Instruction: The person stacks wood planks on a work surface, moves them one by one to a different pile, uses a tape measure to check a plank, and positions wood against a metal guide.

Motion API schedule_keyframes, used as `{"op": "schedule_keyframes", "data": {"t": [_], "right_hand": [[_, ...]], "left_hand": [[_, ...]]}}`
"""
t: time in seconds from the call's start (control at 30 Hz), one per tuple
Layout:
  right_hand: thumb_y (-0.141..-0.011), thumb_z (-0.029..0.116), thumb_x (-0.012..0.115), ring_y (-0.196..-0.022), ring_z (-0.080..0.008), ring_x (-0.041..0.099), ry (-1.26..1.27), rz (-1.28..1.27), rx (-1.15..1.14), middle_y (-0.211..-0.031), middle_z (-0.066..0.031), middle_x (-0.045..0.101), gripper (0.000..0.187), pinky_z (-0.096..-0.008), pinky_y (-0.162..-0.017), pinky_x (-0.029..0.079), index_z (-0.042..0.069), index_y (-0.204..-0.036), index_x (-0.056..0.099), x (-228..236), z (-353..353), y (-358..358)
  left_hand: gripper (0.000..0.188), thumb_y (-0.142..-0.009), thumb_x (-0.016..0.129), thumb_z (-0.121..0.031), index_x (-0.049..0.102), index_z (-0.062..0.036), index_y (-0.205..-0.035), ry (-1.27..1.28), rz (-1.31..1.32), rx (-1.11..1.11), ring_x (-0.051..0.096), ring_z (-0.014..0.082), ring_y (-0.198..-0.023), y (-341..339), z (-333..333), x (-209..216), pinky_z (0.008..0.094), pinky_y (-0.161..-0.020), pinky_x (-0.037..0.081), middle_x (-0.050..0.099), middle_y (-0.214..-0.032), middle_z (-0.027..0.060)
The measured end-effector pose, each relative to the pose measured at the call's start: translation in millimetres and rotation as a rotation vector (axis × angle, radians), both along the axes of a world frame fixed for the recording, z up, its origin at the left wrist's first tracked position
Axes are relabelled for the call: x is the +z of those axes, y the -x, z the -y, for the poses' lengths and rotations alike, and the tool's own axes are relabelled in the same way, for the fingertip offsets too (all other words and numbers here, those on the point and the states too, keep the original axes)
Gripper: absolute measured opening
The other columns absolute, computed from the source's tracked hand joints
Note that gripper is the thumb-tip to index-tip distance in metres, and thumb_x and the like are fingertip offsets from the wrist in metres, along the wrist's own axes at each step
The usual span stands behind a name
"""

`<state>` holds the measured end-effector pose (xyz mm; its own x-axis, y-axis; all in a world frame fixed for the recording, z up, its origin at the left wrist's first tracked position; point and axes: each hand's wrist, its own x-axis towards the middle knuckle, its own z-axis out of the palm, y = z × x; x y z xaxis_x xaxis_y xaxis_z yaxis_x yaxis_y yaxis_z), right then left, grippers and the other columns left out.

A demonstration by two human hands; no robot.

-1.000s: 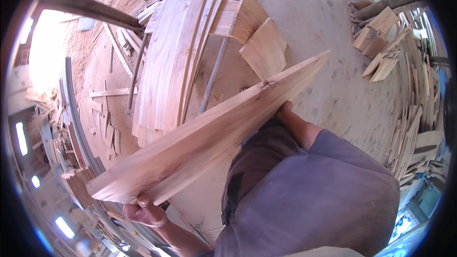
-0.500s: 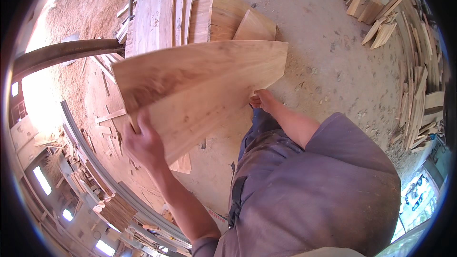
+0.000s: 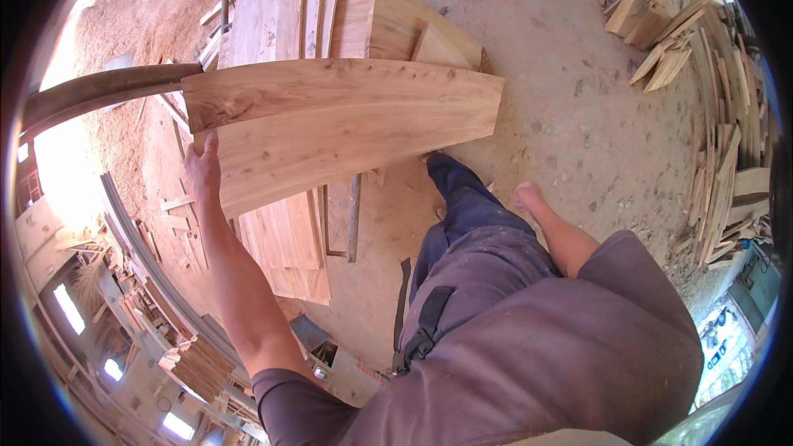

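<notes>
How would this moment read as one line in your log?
left hand: holds wide plank by its end | right hand: free, off plank | below: board stack

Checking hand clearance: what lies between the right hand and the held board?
Head view: only bare sandy floor separates the empty right hand from the board.

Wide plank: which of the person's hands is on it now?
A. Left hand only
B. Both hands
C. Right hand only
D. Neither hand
A: the left hand grips the wide plank at its left end, while the right hand hangs free beside the leg.
</notes>
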<state>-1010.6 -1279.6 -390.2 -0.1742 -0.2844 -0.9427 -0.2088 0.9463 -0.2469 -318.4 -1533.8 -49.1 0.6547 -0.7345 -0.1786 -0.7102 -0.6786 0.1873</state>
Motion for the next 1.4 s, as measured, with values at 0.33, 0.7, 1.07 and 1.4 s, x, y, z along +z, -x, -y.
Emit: {"op": "schedule_keyframes", "data": {"t": [0.33, 0.7, 1.07, 1.4], "right_hand": [[-0.087, 0.009, 0.052, -0.055, -0.0218, 0.061, 0.145, -0.023, 0.475, -0.066, -0.0092, 0.063, 0.015, -0.0364, -0.048, 0.047, 0.007, -0.083, 0.066, 0.1, 24.1, -59.2], [-0.096, 0.015, 0.054, -0.074, -0.0195, 0.068, 0.077, 0.365, 0.439, -0.095, -0.0129, 0.069, 0.031, -0.0315, -0.063, 0.056, 0.003, -0.125, 0.059, 89.4, 147.1, -228.0], [-0.097, 0.013, 0.054, -0.071, -0.0195, 0.067, 0.010, 0.135, 0.728, -0.092, -0.0120, 0.068, 0.031, -0.0314, -0.058, 0.055, 0.001, -0.124, 0.058, 100.4, 146.5, -201.3], [-0.093, 0.012, 0.055, -0.062, -0.0205, 0.063, 0.038, -0.009, 0.950, -0.085, -0.0122, 0.067, 0.031, -0.0336, -0.052, 0.052, 0.000, -0.121, 0.061, 88.7, 172.0, -160.1]], "left_hand": [[0.059, -0.089, 0.068, -0.039, 0.062, 0.0049, -0.127, 0.248, -0.180, -0.180, 0.063, 0.0356, -0.114, -3.5, -10.5, 2.6, 0.0436, -0.098, 0.047, 0.067, -0.121, 0.0243], [0.064, -0.081, 0.065, -0.029, 0.052, -0.0077, -0.141, 0.389, 0.099, -0.268, 0.048, 0.0404, -0.126, 130.6, 58.4, 57.6, 0.0474, -0.110, 0.035, 0.052, -0.134, 0.0252], [0.056, -0.079, 0.066, -0.020, 0.056, -0.0047, -0.133, 0.595, 0.075, -0.212, 0.044, 0.0410, -0.135, 85.0, 39.8, 26.0, 0.0505, -0.116, 0.031, 0.052, -0.137, 0.0251], [0.037, -0.080, 0.067, -0.006, 0.061, 0.0003, -0.116, 0.664, -0.396, -0.120, 0.050, 0.0419, -0.126, 211.1, -169.4, -52.9, 0.0489, -0.109, 0.040, 0.057, -0.128, 0.0218]]}}
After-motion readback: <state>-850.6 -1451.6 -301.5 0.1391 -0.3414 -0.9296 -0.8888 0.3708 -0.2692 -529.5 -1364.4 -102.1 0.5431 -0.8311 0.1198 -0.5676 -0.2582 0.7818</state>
